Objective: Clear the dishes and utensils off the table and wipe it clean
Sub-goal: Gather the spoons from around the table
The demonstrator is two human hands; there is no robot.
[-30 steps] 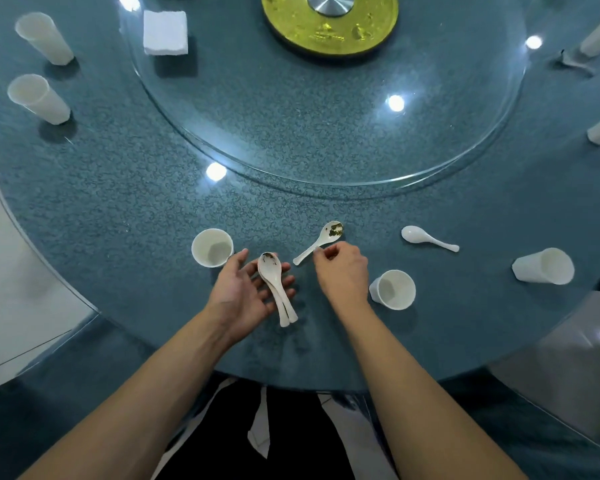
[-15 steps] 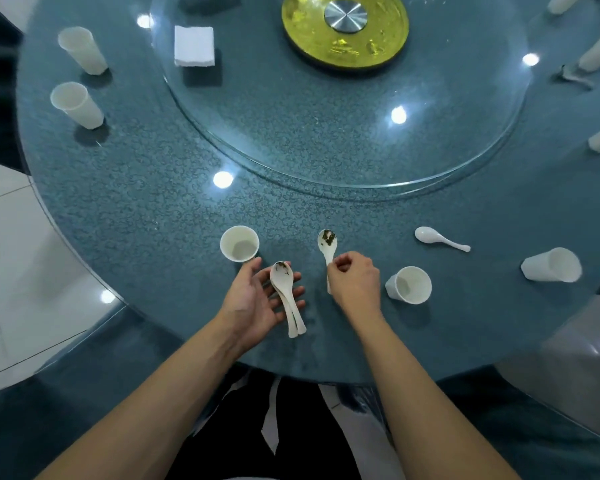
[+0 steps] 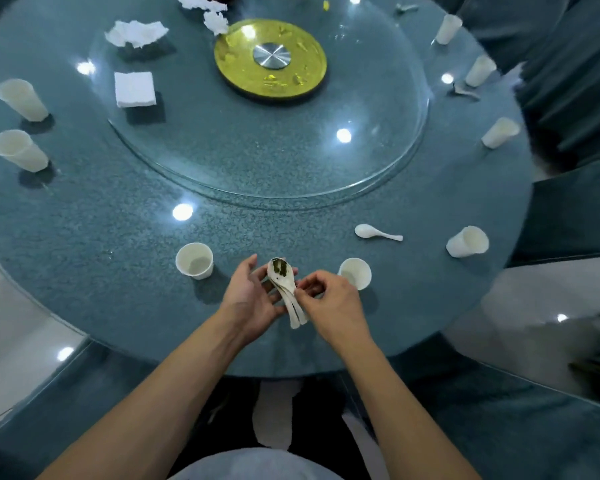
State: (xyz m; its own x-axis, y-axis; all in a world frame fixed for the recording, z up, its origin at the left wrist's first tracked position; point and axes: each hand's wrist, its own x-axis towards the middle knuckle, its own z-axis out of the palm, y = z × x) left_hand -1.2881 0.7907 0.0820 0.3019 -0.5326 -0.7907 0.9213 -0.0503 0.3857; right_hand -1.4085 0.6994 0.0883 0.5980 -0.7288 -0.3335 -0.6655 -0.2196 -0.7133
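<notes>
Two white disposable cups (image 3: 21, 99) stand at the far left of the round teal counter (image 3: 84, 216), well left of the glass turntable (image 3: 264, 143) at its centre. On the turntable's left part lie a crumpled tissue (image 3: 136, 33) and a folded napkin (image 3: 134, 89); the gold hub plate (image 3: 270, 59) sits at its middle.

Below the turntable, near the counter's front edge, an upright cup (image 3: 194, 260) stands just left of the person's hands. The left hand (image 3: 253, 296) lies palm up, fingers loosely curled under a stack of white soup spoons (image 3: 286, 292), cradling them above the counter. The top spoon's bowl carries dark green residue. The right hand (image 3: 329, 303) pinches that spoon's handle between thumb and fingertips, seating it on the stack.

Just right of the hands stands another upright cup (image 3: 355, 273). Further right, below the turntable's rim, a lone spoon (image 3: 377, 233) lies on the counter, with a tipped cup (image 3: 467, 241) beyond it; more cups line the right edge.

To finish the step cleanly, the spoons would best nest bowl in bowl with handles aligned and the stack kept level, so the residue stays put, before the lone spoon is fetched.
</notes>
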